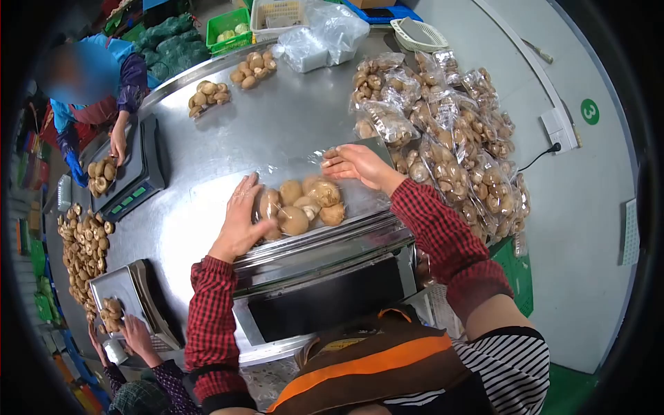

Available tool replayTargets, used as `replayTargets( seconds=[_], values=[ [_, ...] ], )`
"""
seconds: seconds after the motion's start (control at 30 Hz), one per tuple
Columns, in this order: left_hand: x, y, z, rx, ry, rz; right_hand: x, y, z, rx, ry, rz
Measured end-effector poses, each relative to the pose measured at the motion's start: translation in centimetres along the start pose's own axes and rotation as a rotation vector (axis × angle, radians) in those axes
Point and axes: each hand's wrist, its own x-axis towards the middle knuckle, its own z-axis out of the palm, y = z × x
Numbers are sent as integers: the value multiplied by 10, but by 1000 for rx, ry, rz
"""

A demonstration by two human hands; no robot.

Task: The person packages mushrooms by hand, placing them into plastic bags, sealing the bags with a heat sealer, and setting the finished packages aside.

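Directly in front of me a pile of brown mushrooms [293,220] lies under clear plastic film [370,190] near the metal front edge of the worktable. My left hand [238,220] rests along the left side of the pile, fingers stretched out and thumb against the mushrooms. At the upper right of the pile is my right hand [356,166], palm turned inward and fingers extended beside the film. Neither hand is closed around anything.
Bagged mushrooms [443,138] are heaped on the right. Two scales [131,166] and a loose mushroom heap [83,249] are at left, where two other people's hands handle mushrooms. Small mushroom piles [208,95], clear plastic bags [325,34] and baskets [420,34] line the far side.
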Motion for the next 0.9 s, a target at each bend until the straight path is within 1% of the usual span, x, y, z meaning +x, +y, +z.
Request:
replayTargets(
  seconds=[0.03, 0.07, 0.1, 0.17, 0.2, 0.23, 0.3, 0.33, 0.37, 0.4, 0.43, 0.5, 0.53, 0.57, 0.63, 0.67, 0.7, 0.73, 0.77, 0.8, 0.83, 0.9],
  values=[
    [-6, 9, -4, 28, -69, 27, -4, 1, 2, -58, -10, 31],
    [-9, 18, -6, -21, -6, 102, -12, -11, 15, -144, 31, 56],
    [-10, 27, -10, 21, 18, 129, -10, -18, 18, -143, 25, 43],
    [-15, 31, -8, 6, 13, 5, -8, -29, 22, -314, -3, 141],
    [-17, 32, -6, 15, 22, 9, -4, -32, 20, -415, -44, 189],
    [-19, 32, -2, 3, 63, 17, -8, -41, 24, -420, -46, 180],
    [-22, 32, -1, -7, 121, 32, -21, -67, 32, -830, -128, 415],
    [-24, 32, -1, -87, 122, -20, -11, -64, 18, -835, -135, 535],
    [-27, 33, -1, -170, 125, -75, -12, -59, 6, -851, -135, 530],
    [-31, 35, -7, -313, 79, -172, -18, -52, -5, -979, -224, 402],
    [-34, 20, -6, -319, 98, -174, -24, -45, -13, -1103, -317, 271],
    [-37, -19, 0, -674, 50, -254, -35, -29, -20, -928, -237, 123],
    [-40, 3, -21, -906, -38, -314, -44, -25, -14, -1003, -171, 7],
    [-41, 0, -22, -907, -14, -314, -47, -20, -9, -1066, -115, -12],
    [-49, -8, -18, -595, 6, -398, -51, -10, -2, -1097, -40, -24],
    [-51, -5, -12, -477, 83, -301, -53, 1, 0, -1101, -61, -25],
    [-52, -3, -7, -234, 150, -167, -53, 13, 3, -731, 25, -10],
    [-52, 5, -2, -252, 209, -251, -52, 21, 7, -359, 110, 9],
    [-51, 15, 2, -269, 264, -329, -54, 23, 15, -357, 99, 8],
    [-49, 23, 4, -435, 284, -376, -57, 22, 20, -220, 172, 26],
    [-48, 12, 20, -497, 355, -356, -65, 20, 25, -85, 249, 48],
    [-50, 8, 31, -656, 437, -393, -91, 14, 33, -53, 237, 21]
  ],
)
